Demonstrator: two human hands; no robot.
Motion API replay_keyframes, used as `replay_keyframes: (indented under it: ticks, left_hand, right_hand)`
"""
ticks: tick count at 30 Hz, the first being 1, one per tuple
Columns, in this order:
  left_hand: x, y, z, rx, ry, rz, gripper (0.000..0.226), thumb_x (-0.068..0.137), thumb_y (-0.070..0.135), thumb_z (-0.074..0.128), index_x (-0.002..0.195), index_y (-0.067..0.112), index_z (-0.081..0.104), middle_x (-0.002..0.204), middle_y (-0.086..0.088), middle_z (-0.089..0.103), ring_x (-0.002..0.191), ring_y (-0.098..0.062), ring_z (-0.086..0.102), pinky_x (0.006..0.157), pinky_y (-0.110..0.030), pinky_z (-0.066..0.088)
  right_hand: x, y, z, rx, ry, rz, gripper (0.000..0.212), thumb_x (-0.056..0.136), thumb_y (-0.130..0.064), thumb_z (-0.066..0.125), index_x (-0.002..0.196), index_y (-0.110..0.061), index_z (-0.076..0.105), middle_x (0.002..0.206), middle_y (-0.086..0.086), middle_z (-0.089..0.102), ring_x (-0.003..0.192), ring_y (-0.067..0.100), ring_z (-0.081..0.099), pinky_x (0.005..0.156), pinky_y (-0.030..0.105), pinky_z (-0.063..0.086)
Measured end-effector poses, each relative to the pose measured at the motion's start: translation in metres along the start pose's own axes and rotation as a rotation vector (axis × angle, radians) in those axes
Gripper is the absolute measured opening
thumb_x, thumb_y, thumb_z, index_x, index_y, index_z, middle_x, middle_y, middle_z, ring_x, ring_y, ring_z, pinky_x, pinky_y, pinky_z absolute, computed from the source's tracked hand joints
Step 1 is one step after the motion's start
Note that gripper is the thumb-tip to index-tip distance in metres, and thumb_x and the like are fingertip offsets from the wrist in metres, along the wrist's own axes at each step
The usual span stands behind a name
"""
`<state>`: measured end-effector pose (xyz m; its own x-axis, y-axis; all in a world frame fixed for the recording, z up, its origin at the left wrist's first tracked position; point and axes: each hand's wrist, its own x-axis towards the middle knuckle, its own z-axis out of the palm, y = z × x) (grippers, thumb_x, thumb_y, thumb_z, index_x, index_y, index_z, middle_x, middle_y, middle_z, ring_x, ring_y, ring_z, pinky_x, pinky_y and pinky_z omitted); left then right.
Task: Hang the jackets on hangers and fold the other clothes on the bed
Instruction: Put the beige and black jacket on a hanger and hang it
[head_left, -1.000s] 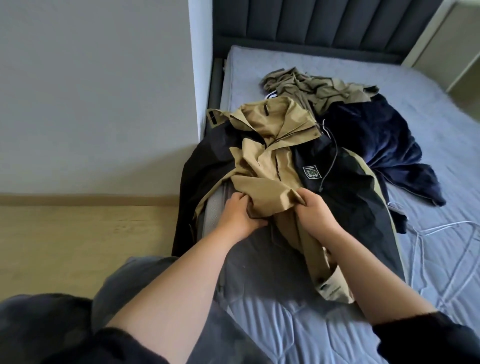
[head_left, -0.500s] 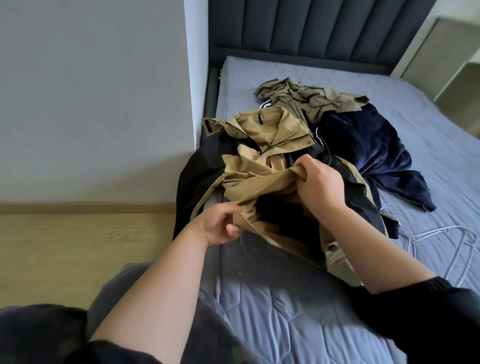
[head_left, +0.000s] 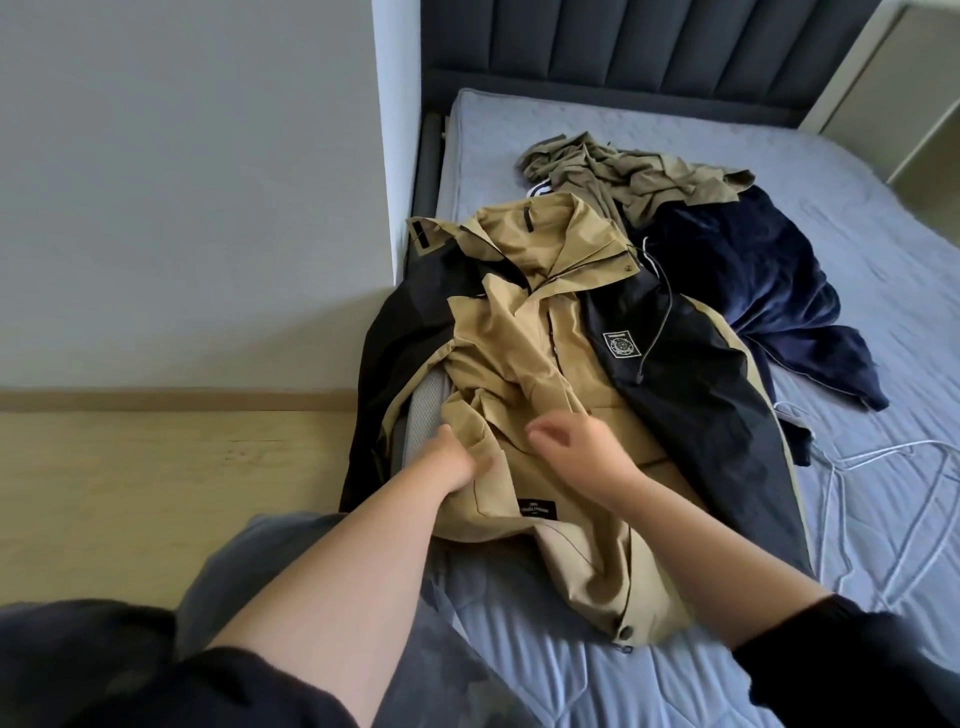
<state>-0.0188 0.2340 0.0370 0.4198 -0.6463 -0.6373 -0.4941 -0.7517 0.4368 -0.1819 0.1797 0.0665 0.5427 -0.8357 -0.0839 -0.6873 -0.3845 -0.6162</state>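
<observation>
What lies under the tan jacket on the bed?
A black jacket with a square badge spreads beneath the tan jacket. Its middle is covered, so anything else is hidden.

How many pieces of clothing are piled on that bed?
4: a tan jacket nearest, a black jacket under it, a navy garment to the right, an olive garment farthest. More may be hidden beneath.

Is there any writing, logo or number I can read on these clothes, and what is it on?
On the tan jacket, a black label: white lettering, too small to read.
On the black jacket, a square badge: emblem and lettering, too blurred to read.
No other writing shows.
</observation>
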Motion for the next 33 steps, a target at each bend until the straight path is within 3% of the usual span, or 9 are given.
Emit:
replay_keyframes:
  ticks: [3, 7, 10, 13, 16, 18, 23, 29, 33]
  left_hand:
    - [0.0, 0.001, -0.001, -0.144, -0.029, 0.021, 0.037, 0.093, 0.026, 0.052, 0.125, 0.007, 0.049, 0.112, -0.012, 0.057, 0.098, -0.028, 0.056, 0.09, -0.036, 0.046]
    - [-0.008, -0.001, -0.026, -0.732, -0.195, -0.072, 0.031, 0.091, 0.014, 0.059, 0.117, -0.004, 0.057, 0.106, -0.019, 0.059, 0.101, -0.034, 0.057, 0.089, -0.04, 0.046]
    - [-0.01, -0.007, -0.022, -0.352, -0.201, -0.103, 0.037, 0.094, 0.007, 0.051, 0.129, -0.007, 0.05, 0.115, -0.023, 0.057, 0.108, -0.037, 0.056, 0.095, -0.042, 0.046]
    - [-0.008, -0.017, 0.001, 0.141, 0.078, -0.098, 0.043, 0.096, 0.017, 0.045, 0.138, 0.008, 0.041, 0.1, -0.012, 0.052, 0.089, -0.025, 0.055, 0.072, -0.033, 0.046]
    - [-0.003, -0.018, 0.017, 0.5, 0.412, 0.208, 0.085, 0.089, 0.021, 0.057, 0.152, 0.026, 0.001, 0.14, -0.015, 0.034, 0.122, -0.029, 0.04, 0.094, -0.04, 0.04]
    - [-0.004, -0.009, 0.023, 0.64, 0.528, 0.486, 0.089, 0.087, 0.02, 0.057, 0.152, 0.026, -0.005, 0.149, -0.013, 0.024, 0.136, -0.03, 0.024, 0.108, -0.042, 0.029]
    - [-0.003, -0.001, 0.049, 0.745, 0.269, 0.506, 0.055, 0.096, 0.029, 0.039, 0.148, 0.023, 0.026, 0.158, -0.007, 0.012, 0.146, -0.028, 0.0, 0.117, -0.048, 0.003]
    - [0.004, 0.004, 0.048, 0.714, 0.228, 0.314, 0.057, 0.1, 0.035, 0.032, 0.152, 0.024, 0.011, 0.161, -0.004, 0.005, 0.148, -0.025, -0.002, 0.118, -0.052, 0.0]
    - [-0.002, 0.027, 0.061, 0.594, 0.346, 0.553, 0.063, 0.1, 0.042, 0.03, 0.153, 0.027, -0.001, 0.161, -0.002, 0.002, 0.148, -0.023, -0.003, 0.117, -0.052, 0.005]
  right_hand:
    - [0.016, 0.019, 0.001, -0.032, 0.403, 0.13, 0.025, 0.096, -0.022, 0.05, 0.115, -0.013, 0.063, 0.115, 0.005, 0.058, 0.111, 0.024, 0.049, 0.091, 0.034, 0.041]
    - [0.043, 0.069, 0.005, 0.052, 0.228, 0.57, 0.047, 0.101, -0.035, 0.032, 0.135, -0.006, 0.047, 0.136, 0.019, 0.047, 0.127, 0.038, 0.039, 0.106, 0.043, 0.032]
    - [0.036, 0.101, 0.015, -0.069, 0.081, 0.675, 0.07, 0.094, -0.05, 0.046, 0.145, -0.004, 0.031, 0.149, 0.018, 0.034, 0.136, 0.037, 0.031, 0.111, 0.046, 0.031]
    - [0.025, 0.11, 0.024, -0.176, -0.019, 0.662, 0.09, 0.084, -0.049, 0.061, 0.15, -0.006, 0.017, 0.156, 0.013, 0.019, 0.142, 0.033, 0.021, 0.114, 0.046, 0.026]
    - [0.024, 0.108, 0.021, -0.228, -0.113, 0.643, 0.102, 0.079, -0.051, 0.067, 0.153, -0.011, 0.009, 0.159, 0.01, 0.009, 0.144, 0.031, 0.014, 0.116, 0.047, 0.022]
    - [0.023, 0.109, 0.018, -0.267, -0.196, 0.624, 0.106, 0.074, -0.055, 0.068, 0.153, -0.014, 0.009, 0.158, 0.011, 0.01, 0.144, 0.032, 0.016, 0.116, 0.047, 0.022]
    - [0.004, 0.125, -0.016, -0.414, -0.03, 0.543, 0.031, 0.093, -0.013, 0.049, 0.121, -0.001, 0.055, 0.124, 0.021, 0.057, 0.114, 0.035, 0.054, 0.09, 0.036, 0.044]
    - [-0.027, 0.154, -0.035, -0.538, -0.077, 0.504, 0.034, 0.098, -0.011, 0.038, 0.13, -0.002, 0.048, 0.139, 0.018, 0.046, 0.13, 0.031, 0.043, 0.109, 0.035, 0.032]
    - [-0.05, 0.136, -0.022, -0.563, -0.044, 0.211, 0.018, 0.091, -0.017, 0.042, 0.102, -0.014, 0.056, 0.112, 0.009, 0.062, 0.104, 0.027, 0.058, 0.085, 0.031, 0.045]
